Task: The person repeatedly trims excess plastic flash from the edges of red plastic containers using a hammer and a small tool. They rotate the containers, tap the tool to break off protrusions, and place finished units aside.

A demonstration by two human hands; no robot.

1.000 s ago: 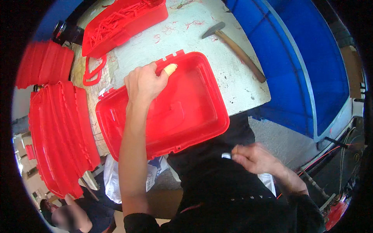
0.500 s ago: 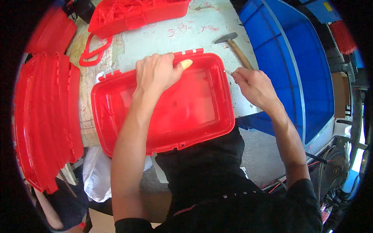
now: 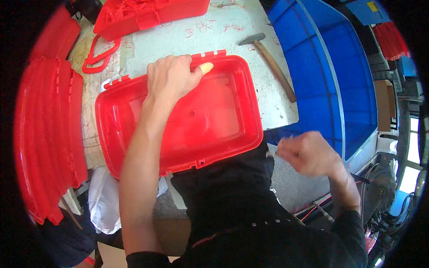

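Observation:
A red plastic box (image 3: 201, 118), its inside facing up, lies tilted at the table's front edge against my body. My left hand (image 3: 172, 78) grips its far rim, with fingers over the outside and the thumb inside. A yellow wrapping (image 3: 206, 68) covers part of that thumb. My right hand (image 3: 308, 152) is closed and blurred, apart from the box beyond its near right corner. From its fingers sticks a small, thin, pale tool (image 3: 271, 154); its kind is too blurred to make out.
A hammer (image 3: 272, 64) lies right of the box, by a large blue crate (image 3: 328, 76). Red parts stand stacked (image 3: 49, 134) at left. A red bin of scraps (image 3: 154, 17) and red handles (image 3: 100, 58) lie at the back. A white bag (image 3: 103, 201) hangs below the table.
My right hand has moved from beside the box's far right corner down toward me, past its near right corner. My left hand keeps its grip on the rim. The whole view has shifted slightly.

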